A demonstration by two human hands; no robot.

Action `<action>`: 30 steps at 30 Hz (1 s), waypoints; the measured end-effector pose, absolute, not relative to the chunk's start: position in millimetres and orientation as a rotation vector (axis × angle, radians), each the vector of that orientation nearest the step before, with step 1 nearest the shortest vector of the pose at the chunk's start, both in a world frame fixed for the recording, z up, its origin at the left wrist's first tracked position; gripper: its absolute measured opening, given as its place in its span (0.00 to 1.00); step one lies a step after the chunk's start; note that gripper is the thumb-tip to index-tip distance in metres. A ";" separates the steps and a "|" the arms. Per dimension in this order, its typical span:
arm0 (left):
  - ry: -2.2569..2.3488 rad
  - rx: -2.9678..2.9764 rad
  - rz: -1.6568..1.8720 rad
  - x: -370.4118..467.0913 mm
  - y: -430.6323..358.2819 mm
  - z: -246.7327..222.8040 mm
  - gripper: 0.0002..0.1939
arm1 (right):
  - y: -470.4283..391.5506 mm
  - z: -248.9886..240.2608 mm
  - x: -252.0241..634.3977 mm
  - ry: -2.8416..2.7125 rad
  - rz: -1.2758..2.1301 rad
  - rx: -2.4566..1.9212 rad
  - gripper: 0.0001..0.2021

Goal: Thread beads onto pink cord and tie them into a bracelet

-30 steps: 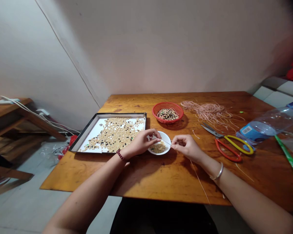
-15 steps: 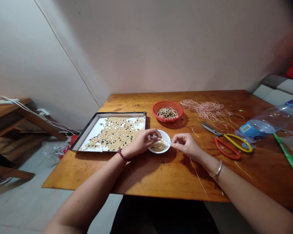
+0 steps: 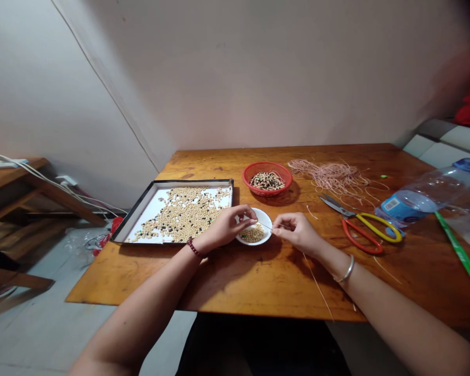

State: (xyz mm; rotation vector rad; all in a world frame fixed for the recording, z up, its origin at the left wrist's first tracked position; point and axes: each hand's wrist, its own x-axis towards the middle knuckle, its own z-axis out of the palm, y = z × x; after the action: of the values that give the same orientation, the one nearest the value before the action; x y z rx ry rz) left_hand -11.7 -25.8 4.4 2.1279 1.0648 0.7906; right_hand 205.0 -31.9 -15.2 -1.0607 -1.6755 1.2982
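My left hand (image 3: 231, 225) is closed in a pinch over the left side of a small white bowl (image 3: 262, 215) of pale beads (image 3: 252, 234). A thin taut line, cord or perhaps a needle, runs from its fingertips to my right hand (image 3: 296, 230). That hand is closed too, pinching the line just right of the bowl. From under it a pale cord (image 3: 318, 283) trails to the table's front edge. Whether a bead sits between the left fingertips is too small to tell.
Left of the bowl lies a shallow black-edged tray (image 3: 140, 215) of pale and dark beads. Behind stands a red basket (image 3: 267, 192) of strung beads. To the right are a pink cord tangle (image 3: 337, 175), scissors (image 3: 362, 224), a plastic bottle (image 3: 426, 196) and a green strip (image 3: 460, 253).
The whole view has shifted very slightly. Both hands keep the same pinch over and beside the bowl, with no other clear change.
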 end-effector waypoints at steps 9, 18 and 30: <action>1.054 2.044 0.810 -12.5 -21.2 8.3 0.12 | -33.7 -13.3 203.6 -1.746 1.289 -1.003 0.13; 1.178 2.206 0.879 -12.6 -24.7 4.9 0.07 | -32.6 -14.6 204.2 -1.766 1.286 -1.090 0.15; 1.088 2.125 0.890 -11.5 -23.8 3.4 0.08 | -27.1 -21.5 204.1 -1.745 1.330 -1.003 0.16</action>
State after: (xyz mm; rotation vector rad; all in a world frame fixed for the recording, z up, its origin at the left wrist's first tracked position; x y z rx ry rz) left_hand -11.5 -23.8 3.4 2.1250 1.0879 0.8902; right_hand 204.1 -27.1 -21.5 -1.0026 -1.7449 1.3300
